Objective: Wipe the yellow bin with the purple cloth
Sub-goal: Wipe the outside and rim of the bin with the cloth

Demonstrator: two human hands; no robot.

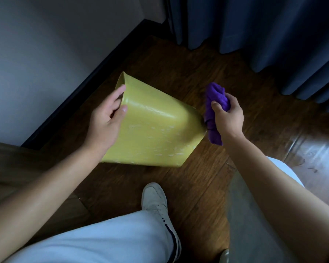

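Above a dark wooden plank floor (179, 73), between a pale wall with a black skirting board (84, 82) on the left and dark blue pleated curtains (254, 25) on the right, a person holds the task's things in both hands.

At the left, the left hand (106, 118) is half closed over the rim of a yellow plastic bin (152, 130): the thumb presses flat on the outer wall just below the rim, while the fingers (120, 92) curl over the edge and into the opening. The bin is tipped on its side, its mouth pointing up and left toward the wall and its base toward the right. Pale, wet-looking streaks and spots mark its upward-facing side. Whether its lower edge touches the floor cannot be told.

At the right, the right hand (228, 118) is closed in a fist around a bunched purple fabric cloth (216, 111), the thumb folded across the front. Cloth sticks out above and below the fist, and its lower part meets the right-hand corner of the bin's base.

Below, a white sneaker (156, 202) stands on the floor, with light trouser legs (103, 240) in the foreground.
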